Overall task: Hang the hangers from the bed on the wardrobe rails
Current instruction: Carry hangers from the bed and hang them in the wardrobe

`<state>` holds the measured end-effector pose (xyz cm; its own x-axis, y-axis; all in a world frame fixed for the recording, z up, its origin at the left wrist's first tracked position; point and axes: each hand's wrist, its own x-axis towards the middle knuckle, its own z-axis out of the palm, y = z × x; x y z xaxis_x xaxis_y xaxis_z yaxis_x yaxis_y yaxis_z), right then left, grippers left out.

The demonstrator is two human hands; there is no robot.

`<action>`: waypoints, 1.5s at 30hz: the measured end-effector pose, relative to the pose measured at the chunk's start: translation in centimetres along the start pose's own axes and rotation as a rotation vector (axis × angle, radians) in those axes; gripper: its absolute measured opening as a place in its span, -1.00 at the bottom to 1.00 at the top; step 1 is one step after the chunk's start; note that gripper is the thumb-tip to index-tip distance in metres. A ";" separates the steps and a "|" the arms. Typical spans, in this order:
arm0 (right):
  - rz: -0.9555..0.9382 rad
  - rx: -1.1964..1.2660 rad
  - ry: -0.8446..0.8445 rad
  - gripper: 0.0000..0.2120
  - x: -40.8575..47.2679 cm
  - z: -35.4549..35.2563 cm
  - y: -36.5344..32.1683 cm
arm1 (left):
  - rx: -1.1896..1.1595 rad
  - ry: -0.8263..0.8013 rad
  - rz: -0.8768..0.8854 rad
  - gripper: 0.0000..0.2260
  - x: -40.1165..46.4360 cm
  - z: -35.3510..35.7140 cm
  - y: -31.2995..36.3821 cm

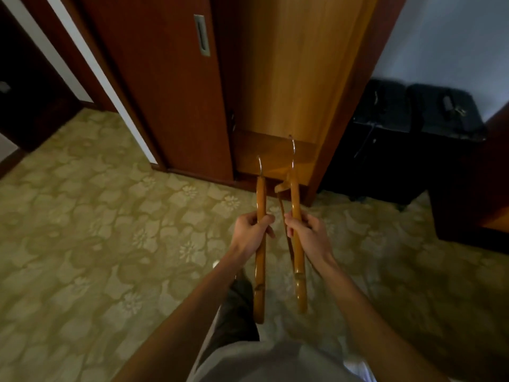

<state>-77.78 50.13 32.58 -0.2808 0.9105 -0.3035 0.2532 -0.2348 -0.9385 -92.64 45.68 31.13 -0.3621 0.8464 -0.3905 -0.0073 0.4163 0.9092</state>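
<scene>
I hold two wooden hangers edge-on, their metal hooks pointing away from me toward the wardrobe. My left hand (252, 231) is shut around the left hanger (260, 271). My right hand (308, 232) is shut around the right hanger (298, 260), whose hook reaches a little further forward. The wardrobe (286, 86) stands straight ahead with its right side open, showing a light wooden inside and a low shelf (272, 150). No rail is in view. The bed is out of sight.
The dark sliding door (165, 86) with a metal recessed handle (202, 35) covers the wardrobe's left half. Two black bags (413, 125) sit on the floor to the right of the wardrobe. Patterned green carpet (96, 230) covers the floor.
</scene>
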 end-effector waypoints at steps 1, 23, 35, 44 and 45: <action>-0.007 0.002 -0.008 -0.85 2.2 0.7 -0.7 | 0.004 0.011 0.005 -0.84 2.1 -0.7 0.8; -0.124 0.067 0.062 -0.86 39.8 7.1 -23.1 | -0.056 -0.033 0.214 -0.72 41.2 -10.3 25.8; -0.309 0.071 -0.011 -0.92 59.0 4.1 -39.0 | -0.067 0.019 0.399 -0.73 55.5 -10.1 44.1; -0.480 0.132 0.052 -0.90 64.0 0.4 -51.2 | -0.104 -0.064 0.558 -0.69 59.8 -9.3 57.9; -0.497 0.128 0.076 -0.90 64.3 -0.1 -52.6 | -0.110 -0.070 0.582 -0.70 59.9 -9.3 59.6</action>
<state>-109.08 120.99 62.41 -0.2693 0.9436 0.1926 -0.0109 0.1970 -0.9803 -123.41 118.14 63.24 -0.2734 0.9466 0.1709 0.0759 -0.1559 0.9848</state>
